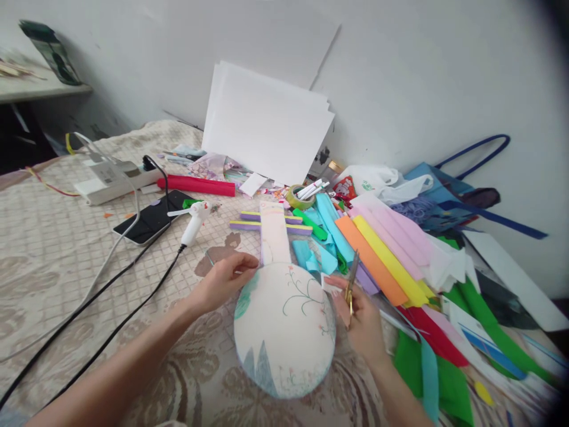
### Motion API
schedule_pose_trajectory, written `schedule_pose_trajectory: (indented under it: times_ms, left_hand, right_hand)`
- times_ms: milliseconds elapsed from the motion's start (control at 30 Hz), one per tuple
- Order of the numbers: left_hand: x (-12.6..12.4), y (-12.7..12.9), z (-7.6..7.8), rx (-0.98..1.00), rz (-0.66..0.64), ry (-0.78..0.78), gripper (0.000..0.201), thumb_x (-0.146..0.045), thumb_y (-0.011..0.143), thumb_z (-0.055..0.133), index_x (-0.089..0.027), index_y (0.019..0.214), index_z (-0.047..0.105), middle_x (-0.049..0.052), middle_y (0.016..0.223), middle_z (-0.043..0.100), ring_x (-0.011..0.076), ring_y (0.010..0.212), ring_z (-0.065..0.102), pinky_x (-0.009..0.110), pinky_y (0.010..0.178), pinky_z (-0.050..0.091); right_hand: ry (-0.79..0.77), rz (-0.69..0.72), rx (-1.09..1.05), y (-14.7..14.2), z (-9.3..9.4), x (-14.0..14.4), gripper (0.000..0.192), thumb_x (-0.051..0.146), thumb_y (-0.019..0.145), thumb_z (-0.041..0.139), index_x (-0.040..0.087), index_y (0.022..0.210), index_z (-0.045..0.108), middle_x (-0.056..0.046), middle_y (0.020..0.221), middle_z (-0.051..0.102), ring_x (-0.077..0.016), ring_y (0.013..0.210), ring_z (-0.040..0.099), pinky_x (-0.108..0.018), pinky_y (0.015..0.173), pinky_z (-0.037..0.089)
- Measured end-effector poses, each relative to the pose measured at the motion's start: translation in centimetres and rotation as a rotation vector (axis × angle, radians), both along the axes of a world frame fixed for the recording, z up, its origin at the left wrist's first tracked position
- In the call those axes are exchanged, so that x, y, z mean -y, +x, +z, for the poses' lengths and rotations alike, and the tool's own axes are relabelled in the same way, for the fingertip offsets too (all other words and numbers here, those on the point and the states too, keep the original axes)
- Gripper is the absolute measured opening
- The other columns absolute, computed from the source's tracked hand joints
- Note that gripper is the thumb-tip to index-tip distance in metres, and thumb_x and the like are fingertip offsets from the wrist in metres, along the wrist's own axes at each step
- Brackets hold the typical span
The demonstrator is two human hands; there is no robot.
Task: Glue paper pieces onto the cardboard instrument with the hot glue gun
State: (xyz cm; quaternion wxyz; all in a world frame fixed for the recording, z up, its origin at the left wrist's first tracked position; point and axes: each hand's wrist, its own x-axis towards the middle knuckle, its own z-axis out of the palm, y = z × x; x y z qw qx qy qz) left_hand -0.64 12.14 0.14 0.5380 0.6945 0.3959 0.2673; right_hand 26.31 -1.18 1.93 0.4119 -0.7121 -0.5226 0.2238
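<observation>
Round paper fan (284, 329) flat on patterned bedspread (53, 261), low centre, pale face with green stems and blue shapes at lower edge, flat handle (274, 234) pointing away toward wall. Left hand (222, 281) at fan's upper left rim, fingers curled together, tips touching rim where handle joins. Right hand (362, 323) at fan's right edge, fingers clamped on scissors (352, 281), blades up and slightly tilted, closed or nearly so; small white paper scrap (329, 284) just beside thumb, touching fan rim. Handle lying across two purple-and-yellow strips (249, 220). Right of handle: crumpled light blue paper (317, 258), green marker (309, 224), then fanned stack of coloured sheets (386, 255), orange, yellow, pink, running to far right, crowding right hand. Green and red sheets (444, 367) under right forearm. Tape roll (299, 198) behind handle tip with white pens (313, 188) beside it. Left of handle: white glue gun (193, 220), black cord (111, 329) trailing across bedspread just beside left forearm. Black phone (149, 222) near glue gun, white power strip (111, 181) further back, red tube (198, 185) behind. White sheets (267, 121) leaning on wall. Blue bag (448, 190) and white plastic bag (377, 178) at back right.
</observation>
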Motion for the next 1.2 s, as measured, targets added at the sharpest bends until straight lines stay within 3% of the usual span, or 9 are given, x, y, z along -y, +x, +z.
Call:
schedule_pose_trajectory:
  times_ms: [167, 300, 500, 700, 867, 1000, 1200]
  left_hand:
    - [0.2, 0.4, -0.2, 0.079, 0.005, -0.024, 0.033, -0.042, 0.082, 0.055, -0.018, 0.105, 0.059, 0.009, 0.108, 0.067, 0.0235, 0.102, 0.062, 0.037, 0.089, 0.049]
    - [0.5, 0.4, -0.5, 0.11, -0.009, -0.035, 0.036, -0.043, 0.082, 0.055, -0.018, 0.107, 0.059, 0.011, 0.114, 0.066, 0.0238, 0.108, 0.061, 0.037, 0.092, 0.048]
    - [0.5, -0.6, -0.7, 0.082, -0.001, -0.072, 0.035, -0.047, 0.084, 0.052, -0.019, 0.104, 0.06, 0.008, 0.099, 0.07, 0.0238, 0.096, 0.066, 0.037, 0.084, 0.051]
    - [0.5, -0.8, -0.4, 0.054, -0.017, -0.062, 0.032, -0.046, 0.085, 0.052, -0.019, 0.099, 0.062, 0.007, 0.096, 0.071, 0.0235, 0.092, 0.066, 0.037, 0.083, 0.052]
    - [0.5, -0.8, -0.5, 0.072, -0.017, -0.068, 0.031, -0.046, 0.085, 0.052, -0.02, 0.099, 0.062, 0.006, 0.096, 0.071, 0.0235, 0.094, 0.066, 0.037, 0.084, 0.052]
    - [0.4, -0.9, -0.6, 0.065, -0.029, -0.058, 0.03, -0.045, 0.086, 0.052, -0.02, 0.1, 0.062, 0.006, 0.097, 0.071, 0.0228, 0.093, 0.066, 0.035, 0.082, 0.052]
    - [0.4, -0.9, -0.7, 0.06, -0.026, -0.051, 0.028, -0.042, 0.087, 0.051, -0.02, 0.1, 0.062, 0.005, 0.097, 0.07, 0.0219, 0.093, 0.066, 0.035, 0.082, 0.053]
  right_hand:
    - [-0.09, 0.159, -0.023, 0.2, 1.0, -3.6, 0.036, 0.044, 0.084, 0.057, 0.017, 0.106, 0.064, -0.011, 0.112, 0.069, -0.0245, 0.096, 0.066, -0.038, 0.082, 0.053]
    - [-0.122, 0.213, -0.02, -0.2, 1.1, -4.7, 0.036, 0.046, 0.08, 0.062, 0.016, 0.099, 0.066, -0.009, 0.102, 0.073, -0.0256, 0.094, 0.068, -0.039, 0.084, 0.052]
    - [-0.229, 0.29, -0.124, -0.5, 0.8, -3.8, 0.041, 0.05, 0.078, 0.062, 0.015, 0.099, 0.066, -0.004, 0.079, 0.072, -0.0202, 0.07, 0.066, -0.03, 0.06, 0.052]
    - [-0.221, 0.152, -0.269, -1.7, 1.9, -5.4, 0.044, 0.052, 0.076, 0.063, 0.015, 0.1, 0.064, -0.006, 0.084, 0.071, -0.0095, 0.046, 0.05, -0.024, 0.043, 0.038]
    - [-0.216, 0.18, -0.388, -2.7, 1.4, -7.8, 0.04, 0.05, 0.075, 0.064, 0.017, 0.098, 0.06, -0.003, 0.078, 0.069, -0.0067, 0.042, 0.043, -0.022, 0.042, 0.03]
    - [-0.231, 0.191, -0.391, -3.2, 1.0, -8.6, 0.034, 0.048, 0.078, 0.061, 0.017, 0.091, 0.057, 0.003, 0.058, 0.061, -0.0091, 0.044, 0.046, -0.02, 0.041, 0.026]
    - [-0.243, 0.195, -0.387, -3.4, 1.0, -8.8, 0.033, 0.048, 0.078, 0.06, 0.018, 0.092, 0.057, 0.002, 0.059, 0.061, -0.0081, 0.043, 0.045, -0.02, 0.04, 0.027]
